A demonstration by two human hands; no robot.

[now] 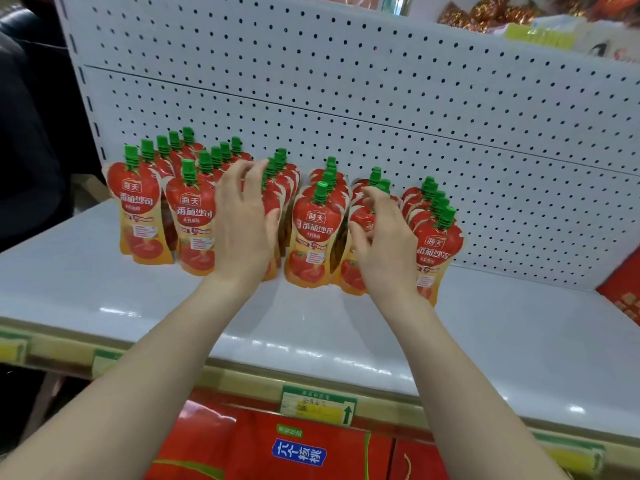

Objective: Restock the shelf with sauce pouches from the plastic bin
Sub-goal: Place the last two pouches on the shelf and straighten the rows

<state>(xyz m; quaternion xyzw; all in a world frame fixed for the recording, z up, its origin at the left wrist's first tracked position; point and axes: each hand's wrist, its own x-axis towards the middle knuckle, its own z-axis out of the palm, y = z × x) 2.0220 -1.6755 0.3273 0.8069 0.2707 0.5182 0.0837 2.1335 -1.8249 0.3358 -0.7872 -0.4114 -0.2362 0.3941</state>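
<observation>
Several rows of red sauce pouches [313,233] with green caps stand upright on the white shelf [346,327], against the pegboard back. My left hand [242,223] rests with relaxed, spread fingers against the front pouch of the third row [273,199], covering most of it. My right hand [386,237] has thumb and curled fingers round the top of the front pouch in the fifth row [362,218]. More rows stand at the far left [138,206] and at the right [438,244]. The plastic bin is out of view.
The white pegboard [381,98] rises behind the pouches. Bare shelf surface runs along the front and to the right, up to a red package [623,292]. Red boxes [298,452] sit on the shelf below, behind a price label [317,405]. Snack bags [491,12] lie on the upper shelf.
</observation>
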